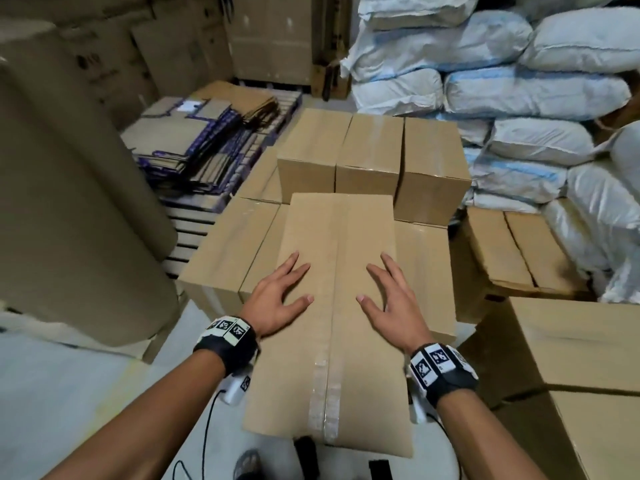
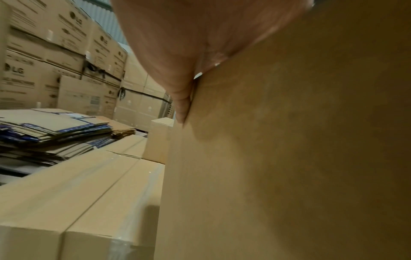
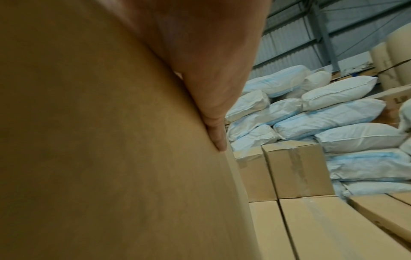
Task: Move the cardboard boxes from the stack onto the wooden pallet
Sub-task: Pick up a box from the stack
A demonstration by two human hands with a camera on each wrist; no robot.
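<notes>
Resting flat with fingers spread, the left hand [image 1: 277, 303] and the right hand [image 1: 394, 303] press on the top of a taped cardboard box [image 1: 332, 271], one on each side of its centre seam, gripping nothing. Left of it stand a big brown paper roll [image 1: 69, 202] and flattened cartons [image 1: 194, 147]. Beneath and behind it lie stacked boxes [image 1: 370, 150], the rear row just beyond its far edge. White sacks [image 1: 519, 91] are piled at right.
</notes>
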